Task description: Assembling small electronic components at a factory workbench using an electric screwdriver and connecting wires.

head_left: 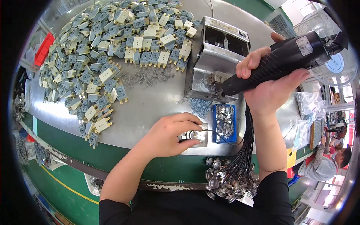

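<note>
My left hand [170,133] rests on the steel bench top, fingers pinching a small round metal part [195,134] seated on a square metal fixture [200,137]; a thin black wire runs from the part to the right. My right hand [268,84] is raised above the bench and grips a black electric screwdriver [285,60], held nearly level with its tip pointing left toward the metal machine box [217,56]. A small blue tray [225,123] of little metal clips lies just right of the fixture.
A large heap of grey and cream plastic parts [108,48] covers the bench's left and far side, with loose springs [150,77] and small screws [200,106] nearby. A bundle of black wires with round metal ends [228,176] hangs at the front edge. Another person [330,157] sits at far right.
</note>
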{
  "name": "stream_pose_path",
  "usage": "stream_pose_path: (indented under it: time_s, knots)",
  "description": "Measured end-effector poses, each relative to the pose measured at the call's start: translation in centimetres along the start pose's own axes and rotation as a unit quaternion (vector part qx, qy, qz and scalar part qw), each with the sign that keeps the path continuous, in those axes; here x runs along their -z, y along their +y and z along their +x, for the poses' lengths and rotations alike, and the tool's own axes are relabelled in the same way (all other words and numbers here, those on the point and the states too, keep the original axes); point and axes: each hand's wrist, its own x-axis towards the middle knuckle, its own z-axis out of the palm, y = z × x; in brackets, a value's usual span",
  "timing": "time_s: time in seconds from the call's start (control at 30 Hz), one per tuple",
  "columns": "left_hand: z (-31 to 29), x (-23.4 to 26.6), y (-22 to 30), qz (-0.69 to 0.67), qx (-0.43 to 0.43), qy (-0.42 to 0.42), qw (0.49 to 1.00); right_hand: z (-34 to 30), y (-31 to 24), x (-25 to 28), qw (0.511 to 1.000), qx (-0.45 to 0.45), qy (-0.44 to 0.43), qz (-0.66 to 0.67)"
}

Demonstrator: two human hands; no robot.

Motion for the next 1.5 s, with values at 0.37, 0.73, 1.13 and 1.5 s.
stream_pose_path:
  time_s: [0.37, 0.73, 1.13, 1.5]
  knots:
    - [-0.6, 0.2, -0.1, -0.006, 0.034, 0.002, 0.999, -4.4, -3.8, -2.7, 0.973, -0.096, -0.136, 0.158]
    - [-0.8, 0.2, -0.5, 0.008, 0.037, -0.01, 0.999, -7.9, -1.3, -4.7, 0.973, -0.122, -0.166, 0.106]
    - [-0.7, 0.2, -0.6, 0.007, 0.018, -0.002, 1.0, -8.1, -0.1, -4.2, 0.954, -0.032, -0.263, 0.138]
    - [-0.7, 0.1, -0.7, -0.008, 0.034, 0.003, 0.999, -7.8, -0.1, -4.4, 0.957, -0.069, -0.253, 0.126]
